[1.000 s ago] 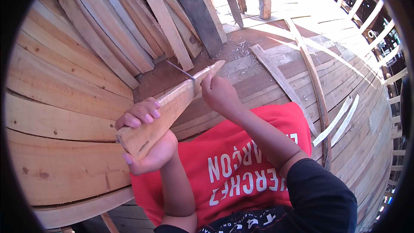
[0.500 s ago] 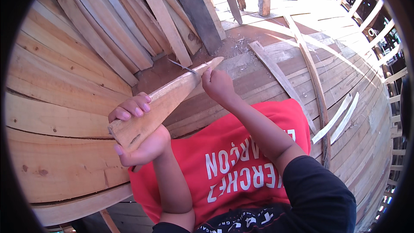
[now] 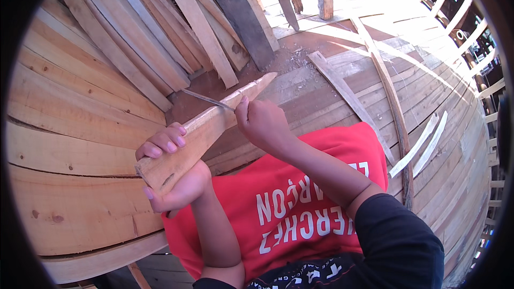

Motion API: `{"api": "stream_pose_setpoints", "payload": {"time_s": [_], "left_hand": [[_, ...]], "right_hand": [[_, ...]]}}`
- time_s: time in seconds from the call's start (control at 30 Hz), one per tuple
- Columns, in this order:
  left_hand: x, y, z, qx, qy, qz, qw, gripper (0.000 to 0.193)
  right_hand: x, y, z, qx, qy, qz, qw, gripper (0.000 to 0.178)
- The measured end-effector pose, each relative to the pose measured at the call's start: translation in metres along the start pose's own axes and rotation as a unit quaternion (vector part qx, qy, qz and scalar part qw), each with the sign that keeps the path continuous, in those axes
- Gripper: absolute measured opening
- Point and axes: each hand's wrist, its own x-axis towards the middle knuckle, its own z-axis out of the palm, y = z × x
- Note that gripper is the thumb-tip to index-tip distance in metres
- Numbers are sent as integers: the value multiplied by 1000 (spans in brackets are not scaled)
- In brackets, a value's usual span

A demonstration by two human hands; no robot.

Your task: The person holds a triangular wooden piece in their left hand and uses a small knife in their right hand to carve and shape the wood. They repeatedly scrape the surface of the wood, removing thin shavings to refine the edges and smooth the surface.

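Note:
A tapered wooden board [image 3: 206,128] slants up and to the right in front of me. My left hand [image 3: 171,168] grips its wide lower end, with the fingers over the far edge and the thumb on the near side. Closed in a fist, my right hand [image 3: 262,123] is by the middle of the board and holds a knife [image 3: 206,98]. The thin blade lies across the board's upper edge and points to the left; its handle is hidden in the fist. Beyond the blade, the board's narrow tip [image 3: 269,78] sticks out.
Red cloth [image 3: 310,203] with white lettering covers my lap. Curved plank walling [image 3: 75,144] rises on the left, with upright planks [image 3: 123,32] against it. On the slatted floor lie long wood strips [image 3: 388,91], pale curved pieces [image 3: 428,147] and shavings [image 3: 305,59].
My right hand and the knife have moved down and left along the board, away from its narrow tip. My left hand keeps its grip, almost still.

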Motion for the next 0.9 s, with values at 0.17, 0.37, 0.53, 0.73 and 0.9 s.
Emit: {"api": "stream_pose_setpoints", "payload": {"time_s": [0.17,0.37,0.53,0.73,0.9], "left_hand": [[3,2,7,2,17,-17,1000,48],[-2,1,0,-1,-12,-28,1000,47],[-3,-10,4,-21,-14,-10,1000,46],[-8,-8,11,3,-34,-7,999,46],[-5,-9,4,-2,-7,-9,1000,47]], "right_hand": [[13,21,17,21,35,-26,999,55],[6,4,4,-6,24,10,1000,55],[13,19,9,-7,36,-2,999,55],[7,9,1,-6,29,-15,999,55],[9,-3,-4,-32,6,23,999,55]]}}
